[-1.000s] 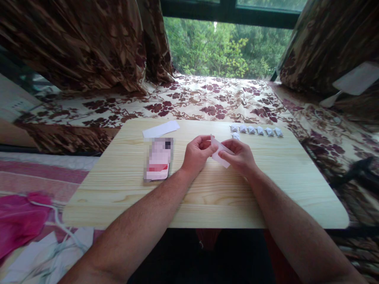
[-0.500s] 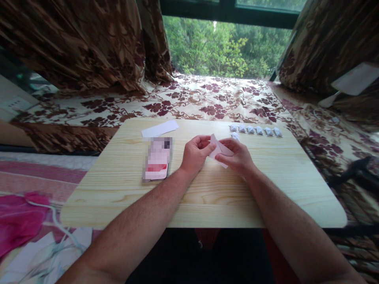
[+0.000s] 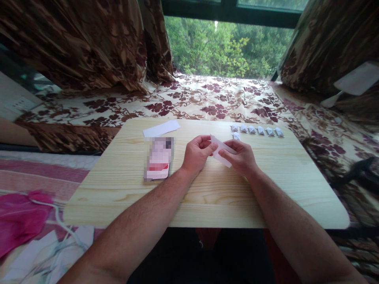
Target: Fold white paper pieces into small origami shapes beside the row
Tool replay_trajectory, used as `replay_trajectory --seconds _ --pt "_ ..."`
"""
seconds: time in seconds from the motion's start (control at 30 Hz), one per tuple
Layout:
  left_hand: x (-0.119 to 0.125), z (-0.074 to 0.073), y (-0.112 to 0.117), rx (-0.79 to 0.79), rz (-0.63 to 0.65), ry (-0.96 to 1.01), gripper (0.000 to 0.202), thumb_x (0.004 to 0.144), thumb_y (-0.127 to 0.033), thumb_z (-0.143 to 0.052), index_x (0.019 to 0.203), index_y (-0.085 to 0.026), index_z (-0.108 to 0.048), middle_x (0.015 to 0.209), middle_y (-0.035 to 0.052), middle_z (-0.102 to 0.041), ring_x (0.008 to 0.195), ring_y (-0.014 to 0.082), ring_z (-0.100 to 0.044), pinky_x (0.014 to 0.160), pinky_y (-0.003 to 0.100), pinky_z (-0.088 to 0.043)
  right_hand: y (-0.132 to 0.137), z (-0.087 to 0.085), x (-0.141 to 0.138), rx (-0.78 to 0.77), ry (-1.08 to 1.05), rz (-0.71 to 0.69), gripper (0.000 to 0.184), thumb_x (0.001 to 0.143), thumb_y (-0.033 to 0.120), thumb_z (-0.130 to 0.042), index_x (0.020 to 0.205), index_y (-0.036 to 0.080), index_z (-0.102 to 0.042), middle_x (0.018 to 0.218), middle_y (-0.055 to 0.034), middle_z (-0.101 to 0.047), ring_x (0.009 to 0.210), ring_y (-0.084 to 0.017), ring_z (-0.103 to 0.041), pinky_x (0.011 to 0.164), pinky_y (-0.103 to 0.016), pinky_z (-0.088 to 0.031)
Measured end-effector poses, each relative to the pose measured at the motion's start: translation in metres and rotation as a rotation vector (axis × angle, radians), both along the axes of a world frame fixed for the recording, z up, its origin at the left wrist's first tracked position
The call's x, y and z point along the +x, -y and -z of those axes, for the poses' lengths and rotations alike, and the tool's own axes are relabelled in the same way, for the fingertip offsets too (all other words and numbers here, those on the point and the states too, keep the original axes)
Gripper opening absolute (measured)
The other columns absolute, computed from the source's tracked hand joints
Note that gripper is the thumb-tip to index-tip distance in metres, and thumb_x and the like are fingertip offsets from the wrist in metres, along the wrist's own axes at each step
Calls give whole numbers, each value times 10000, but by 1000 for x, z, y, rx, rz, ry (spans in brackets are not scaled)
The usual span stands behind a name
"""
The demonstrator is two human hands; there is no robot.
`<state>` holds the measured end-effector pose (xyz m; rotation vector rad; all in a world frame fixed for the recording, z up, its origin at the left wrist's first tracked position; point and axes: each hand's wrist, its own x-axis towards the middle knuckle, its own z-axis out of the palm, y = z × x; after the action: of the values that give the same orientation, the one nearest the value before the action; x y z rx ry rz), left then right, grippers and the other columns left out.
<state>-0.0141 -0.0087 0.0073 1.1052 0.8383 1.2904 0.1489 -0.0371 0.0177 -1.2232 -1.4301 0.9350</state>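
Both hands meet over the middle of a light wooden table. My left hand and my right hand each pinch one small white slip of paper, held just above the tabletop, partly folded. The fingers of both hands are closed on it. A row of several small folded white paper pieces lies at the table's far right, with one more folded piece just behind my right hand.
A phone lies flat left of my left hand, and white paper strips lie beyond it. A floral cloth and curtains surround the window. Pink fabric and white cables lie at lower left.
The slip of paper has tilted a little between the fingers. Both hands stay in nearly the same place.
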Motion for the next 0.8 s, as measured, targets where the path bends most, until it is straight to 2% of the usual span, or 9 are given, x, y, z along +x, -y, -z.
replay_trajectory --seconds 0.23,0.8 --pt "0 -2 0 -13 5 -15 475 620 -356 -844 1012 -137 -687 837 55 -739 676 141 -643 600 260 -511 -1 4 2 -5 77 39 223 742 377 -741 790 163 -701 664 -5 -656 557 -123 -537 494 -235 -393" --pt "2 -3 2 -17 -4 1 415 597 -337 -857 915 -146 -672 801 40 -731 649 136 -635 585 258 -496 2 -1 0 -14 97 31 226 758 381 -712 723 160 -680 606 5 -602 523 -111 -484 463 -232 -341"
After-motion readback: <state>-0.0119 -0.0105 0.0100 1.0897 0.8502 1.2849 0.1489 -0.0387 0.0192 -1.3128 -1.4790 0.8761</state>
